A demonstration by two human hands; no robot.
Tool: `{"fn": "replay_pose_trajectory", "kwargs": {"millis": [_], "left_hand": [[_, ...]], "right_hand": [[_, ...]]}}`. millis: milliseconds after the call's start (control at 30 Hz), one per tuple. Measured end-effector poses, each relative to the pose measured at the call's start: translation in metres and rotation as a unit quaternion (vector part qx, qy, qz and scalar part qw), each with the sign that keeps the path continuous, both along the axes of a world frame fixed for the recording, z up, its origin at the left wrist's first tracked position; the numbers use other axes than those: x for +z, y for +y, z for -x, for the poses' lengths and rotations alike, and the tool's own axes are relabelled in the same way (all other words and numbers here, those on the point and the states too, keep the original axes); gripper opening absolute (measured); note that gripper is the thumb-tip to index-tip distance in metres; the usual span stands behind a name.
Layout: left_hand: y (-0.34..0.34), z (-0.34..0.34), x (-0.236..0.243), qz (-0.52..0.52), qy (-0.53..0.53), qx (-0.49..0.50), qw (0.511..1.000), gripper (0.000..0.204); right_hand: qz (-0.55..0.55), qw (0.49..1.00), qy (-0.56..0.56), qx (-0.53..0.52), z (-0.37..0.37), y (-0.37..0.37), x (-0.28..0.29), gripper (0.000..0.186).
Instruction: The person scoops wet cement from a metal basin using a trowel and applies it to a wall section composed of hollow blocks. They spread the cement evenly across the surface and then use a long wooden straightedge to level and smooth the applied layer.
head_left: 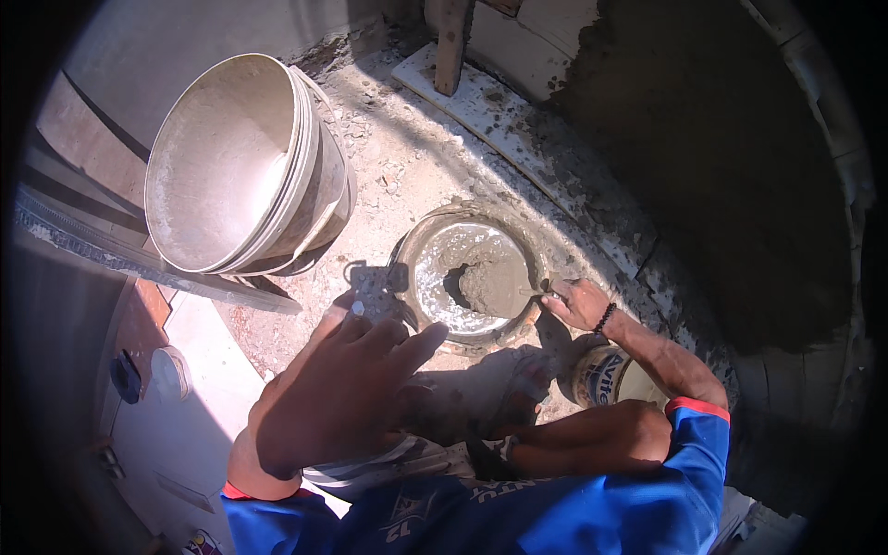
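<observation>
A round basin (427,303) on the ground holds wet grey mortar (495,282), heaped in the middle with a thin milky layer around it. At the basin's right rim my right hand (579,303) is closed around the handle of what looks like a mortar-covered trowel; its blade blends into the mix. A dark beaded bracelet (605,319) circles that wrist. My left hand (356,356) hangs in the air at the basin's near left, thumb stretched out and fingers loosely bent. Nothing shows in it, though its palm is hidden.
A large whitish bucket (222,176) with a wire handle stands tilted at the far left. Close to my right forearm is a labelled tub (601,377). A wooden post (452,46) rises at the back beside a long board (490,129). Dark, damp-looking plaster (712,166) covers the right wall.
</observation>
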State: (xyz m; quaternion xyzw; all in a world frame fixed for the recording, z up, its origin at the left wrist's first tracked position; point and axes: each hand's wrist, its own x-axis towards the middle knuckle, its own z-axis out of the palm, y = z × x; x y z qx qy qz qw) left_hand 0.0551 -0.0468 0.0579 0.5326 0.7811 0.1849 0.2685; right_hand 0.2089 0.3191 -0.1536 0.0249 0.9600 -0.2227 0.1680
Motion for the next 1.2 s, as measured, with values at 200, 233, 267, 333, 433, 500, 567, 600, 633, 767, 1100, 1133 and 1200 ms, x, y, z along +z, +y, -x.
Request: {"fn": "replay_pose_trajectory", "kwargs": {"millis": [200, 233, 267, 333, 433, 500, 567, 600, 633, 767, 1100, 1133, 1200], "left_hand": [[0.018, 0.003, 0.005, 0.015, 0.025, 0.010, 1.000, 0.072], [0.021, 0.002, 0.005, 0.049, 0.025, 0.023, 0.998, 0.072], [0.023, -0.001, 0.006, -0.006, 0.033, 0.037, 0.999, 0.065], [0.027, -0.009, 0.007, -0.043, 0.047, 0.083, 0.995, 0.054], [0.033, -0.005, 0.006, 0.003, -0.003, 0.042, 0.999, 0.054], [0.039, -0.004, 0.007, 0.009, 0.013, 0.043, 0.999, 0.056], [0.045, -0.003, 0.009, 0.012, 0.020, 0.049, 0.999, 0.057], [0.047, -0.002, 0.010, 0.027, 0.013, 0.049, 0.998, 0.057], [0.050, -0.001, 0.012, 0.042, 0.006, 0.050, 0.998, 0.057], [0.056, 0.002, 0.012, 0.077, -0.042, 0.069, 0.994, 0.061], [0.062, 0.011, -0.002, 0.128, -0.057, 0.124, 0.982, 0.061], [0.063, 0.012, -0.003, 0.111, -0.066, 0.117, 0.985, 0.061], [0.065, 0.016, -0.005, 0.124, -0.057, 0.098, 0.986, 0.062]], "right_hand": [[0.012, 1.000, -0.005, -0.028, -0.002, 0.001, 0.004, 0.043], [0.009, 0.999, 0.001, -0.035, -0.001, 0.003, 0.008, 0.043], [0.004, 0.999, -0.018, -0.032, 0.002, 0.004, 0.012, 0.044], [0.014, 0.999, 0.003, -0.036, 0.006, 0.007, 0.023, 0.043], [0.012, 0.999, 0.005, -0.037, 0.013, 0.018, 0.047, 0.046], [0.019, 0.999, -0.010, -0.038, 0.010, 0.035, 0.077, 0.049], [0.063, 0.996, -0.019, -0.051, 0.009, 0.051, 0.106, 0.042], [0.086, 0.994, -0.024, -0.057, 0.008, 0.060, 0.118, 0.041], [0.120, 0.991, -0.013, -0.050, 0.009, 0.071, 0.127, 0.043], [0.235, 0.972, -0.017, -0.015, 0.010, 0.129, 0.119, 0.037], [0.017, 0.898, 0.243, -0.366, 0.010, 0.270, 0.154, 0.028], [-0.020, 0.908, 0.204, -0.365, 0.003, 0.262, 0.162, 0.030], [-0.059, 0.929, 0.146, -0.336, -0.004, 0.236, 0.171, 0.034]]}}
